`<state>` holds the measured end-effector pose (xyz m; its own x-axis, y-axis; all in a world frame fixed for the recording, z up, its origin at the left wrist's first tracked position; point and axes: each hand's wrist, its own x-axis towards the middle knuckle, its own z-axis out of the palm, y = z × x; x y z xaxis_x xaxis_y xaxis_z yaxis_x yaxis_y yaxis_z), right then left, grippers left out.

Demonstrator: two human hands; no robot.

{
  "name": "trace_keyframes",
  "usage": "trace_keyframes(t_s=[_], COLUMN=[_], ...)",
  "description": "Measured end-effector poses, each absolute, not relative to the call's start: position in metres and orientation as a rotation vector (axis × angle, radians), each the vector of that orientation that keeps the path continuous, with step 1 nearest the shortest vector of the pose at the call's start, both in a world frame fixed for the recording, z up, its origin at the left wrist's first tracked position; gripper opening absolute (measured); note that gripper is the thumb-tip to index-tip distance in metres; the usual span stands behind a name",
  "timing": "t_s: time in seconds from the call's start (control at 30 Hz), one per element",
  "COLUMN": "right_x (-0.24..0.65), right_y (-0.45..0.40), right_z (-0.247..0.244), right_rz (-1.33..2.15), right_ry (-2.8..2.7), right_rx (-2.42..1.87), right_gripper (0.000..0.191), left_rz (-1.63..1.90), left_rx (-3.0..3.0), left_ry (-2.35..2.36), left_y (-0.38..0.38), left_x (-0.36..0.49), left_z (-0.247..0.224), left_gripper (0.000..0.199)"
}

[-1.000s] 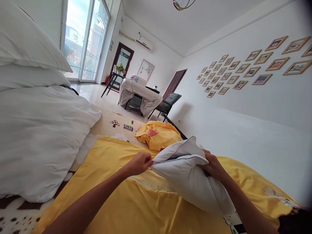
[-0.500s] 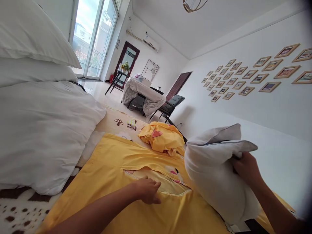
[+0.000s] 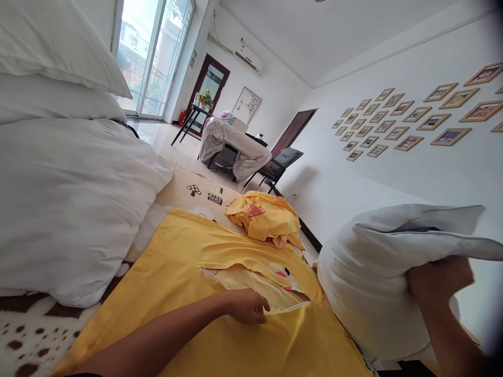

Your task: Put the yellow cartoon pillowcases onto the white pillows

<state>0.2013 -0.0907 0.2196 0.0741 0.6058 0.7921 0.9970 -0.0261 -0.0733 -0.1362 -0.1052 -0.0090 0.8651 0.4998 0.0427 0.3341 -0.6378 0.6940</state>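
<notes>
A yellow fabric cover lies spread out in front of me, with a long slit gaping across its middle and a pale lining showing inside. Over the lower edge of that slit is my left hand, its fingers loosely bent and slightly apart, with nothing visible in them. Whether its fingertips touch the cloth, I cannot tell. At the right, my right hand is closed on a white pillow, which is folded over and held up beside the cover. The folded fabric hides part of that hand's fingers.
White pillows are piled at the left. A crumpled yellow cloth lies beyond the cover, on a patterned blanket. Farther back stand a draped table and a black chair. Framed pictures hang on the right wall.
My right hand has carried the pillow to the right, away from the slit. My left hand has shifted slightly right and its spread fingers have curled more. The view has turned a little.
</notes>
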Motion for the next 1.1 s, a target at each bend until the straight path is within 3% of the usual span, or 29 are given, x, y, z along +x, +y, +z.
trace_keyframes(t_s=[0.1, 0.4, 0.53, 0.73, 0.83, 0.97, 1.1], right_x=[0.172, 0.057, 0.044, 0.052, 0.047, 0.029, 0.004], right_y=[-0.079, -0.066, -0.063, -0.06, -0.063, -0.06, -0.053], right_z=[0.191, 0.091, 0.08, 0.085, 0.087, 0.087, 0.088], right_rz=[-0.945, -1.036, -1.022, -0.861, -0.742, -0.607, -0.381], right_ry=[-1.487, -2.432, -2.621, -2.786, -2.886, -3.008, -3.156], right_rx=[-1.778, -1.161, -1.075, -1.003, -0.999, -1.046, -1.134], right_gripper=[0.012, 0.026, 0.047, 0.056, 0.052, 0.033, 0.026], left_rz=[0.259, 0.168, 0.172, 0.331, 0.412, 0.49, 0.551], left_rx=[2.298, 2.404, 2.531, 2.696, 2.731, 2.807, 2.9], left_ry=[0.595, 0.841, 0.988, 1.252, 1.385, 1.437, 1.382], left_y=[-0.096, -0.058, -0.051, -0.051, -0.047, -0.041, -0.035], left_x=[-0.145, -0.196, -0.207, -0.201, -0.2, -0.202, -0.207], left_z=[-0.005, 0.0, -0.005, -0.022, -0.029, -0.031, -0.028], left_gripper=[0.036, 0.038, 0.039, 0.031, 0.035, 0.038, 0.032])
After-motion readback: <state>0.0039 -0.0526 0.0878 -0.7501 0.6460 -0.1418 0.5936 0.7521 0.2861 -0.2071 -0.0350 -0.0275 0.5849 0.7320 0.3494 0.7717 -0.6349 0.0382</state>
